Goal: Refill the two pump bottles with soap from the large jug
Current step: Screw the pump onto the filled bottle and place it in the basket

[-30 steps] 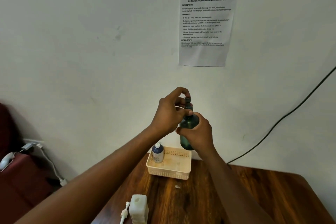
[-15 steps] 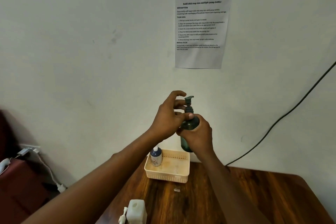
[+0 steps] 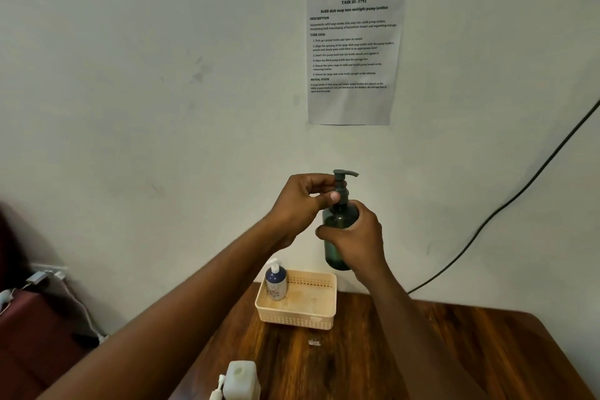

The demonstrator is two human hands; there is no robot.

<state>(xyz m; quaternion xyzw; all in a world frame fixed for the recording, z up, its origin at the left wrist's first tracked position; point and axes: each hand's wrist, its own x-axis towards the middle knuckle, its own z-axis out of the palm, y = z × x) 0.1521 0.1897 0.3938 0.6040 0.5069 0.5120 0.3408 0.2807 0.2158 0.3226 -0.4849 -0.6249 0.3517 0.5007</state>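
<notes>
A dark green pump bottle point(image 3: 339, 230) is held upright in the air just right of the picture's centre, above the far edge of a wooden table point(image 3: 454, 351). The right hand point(image 3: 355, 242) wraps around the bottle's body, gripping it. The left hand point(image 3: 300, 201), at nine o'clock from the bottle's neck, pinches the collar under the pump head point(image 3: 344, 175), whose spout points to three o'clock. At six o'clock from the bottle, a cream basket point(image 3: 297, 318) sits on the table, with a blue and white pump bottle point(image 3: 276, 281) upright in its left corner. At the bottom edge, around seven o'clock, stand a white jug point(image 3: 242, 380) and a loose white pump point(image 3: 218, 386) beside it. A printed sheet point(image 3: 354, 52) hangs on the wall at twelve o'clock
</notes>
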